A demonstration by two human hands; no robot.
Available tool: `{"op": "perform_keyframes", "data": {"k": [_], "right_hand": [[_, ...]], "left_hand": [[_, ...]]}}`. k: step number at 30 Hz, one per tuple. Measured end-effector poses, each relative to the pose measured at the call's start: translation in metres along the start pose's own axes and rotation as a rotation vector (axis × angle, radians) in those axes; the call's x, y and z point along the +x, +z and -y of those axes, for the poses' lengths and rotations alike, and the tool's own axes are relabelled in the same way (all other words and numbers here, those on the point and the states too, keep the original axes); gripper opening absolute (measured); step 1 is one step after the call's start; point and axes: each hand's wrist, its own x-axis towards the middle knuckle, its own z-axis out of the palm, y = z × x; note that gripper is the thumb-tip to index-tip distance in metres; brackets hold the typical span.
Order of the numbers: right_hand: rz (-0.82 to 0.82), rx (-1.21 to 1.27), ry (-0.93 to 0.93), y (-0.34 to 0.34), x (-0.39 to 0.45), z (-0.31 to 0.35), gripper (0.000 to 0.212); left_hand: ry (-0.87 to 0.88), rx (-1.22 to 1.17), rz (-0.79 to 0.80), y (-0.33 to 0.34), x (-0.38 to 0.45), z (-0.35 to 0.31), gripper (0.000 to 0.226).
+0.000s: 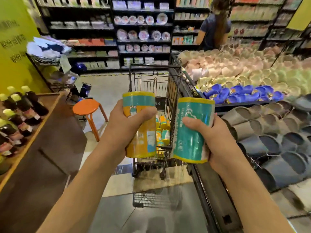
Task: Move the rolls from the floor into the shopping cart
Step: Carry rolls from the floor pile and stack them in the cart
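We are holding two rolls up in front of us, one in each grip. Our left hand (pixel 125 121) is wrapping its fingers and thumb tightly round the middle of the yellow roll (pixel 140 125), which is standing roughly upright in the grip, its teal band above the thumb and its yellow lower half below the palm. Our right hand (pixel 213 137) is curling round the teal roll (pixel 191 130), thumb across the front and fingers hidden behind it; this roll is tilting slightly, its top leaning away from the left grip. The two rolls are being held near each other but apart, with a gap between them.

Through that gap, beyond both grips, the shopping cart (pixel 168 91) is standing on the floor (pixel 107 88), and we are seeing more rolls in the cart (pixel 164 130) lying in its basket, just behind the yellow roll. Beyond and to the left of the left grip an orange stool (pixel 86 106) is standing on the floor. Further left, dark bottles (pixel 20 115) are lying on a wooden surface (pixel 33 132). To the right of the right grip, grey and dark slippers (pixel 269 135) are lying in rows, with blue slippers (pixel 244 95) beyond them. Far past the cart, another person (pixel 213 29) is standing at black shelves (pixel 143 31) of plates
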Motion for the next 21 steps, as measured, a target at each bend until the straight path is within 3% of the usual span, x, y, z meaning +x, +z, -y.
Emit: {"op": "perform_keyframes", "data": {"k": [3,16,21], "right_hand": [[0.010,0.009,0.023,-0.009,0.048,-0.006,0.050],[-0.074,-0.058,0.106,-0.019,0.260,-0.027,0.061],[-0.052,-0.075,0.198,-0.027,0.341,-0.058,0.064]], "left_hand": [[-0.011,0.005,-0.008,0.010,0.047,0.008,0.070],[-0.111,-0.023,0.059,0.035,0.278,0.048,0.054],[-0.187,-0.017,-0.018,0.043,0.349,0.081,0.066]]}}
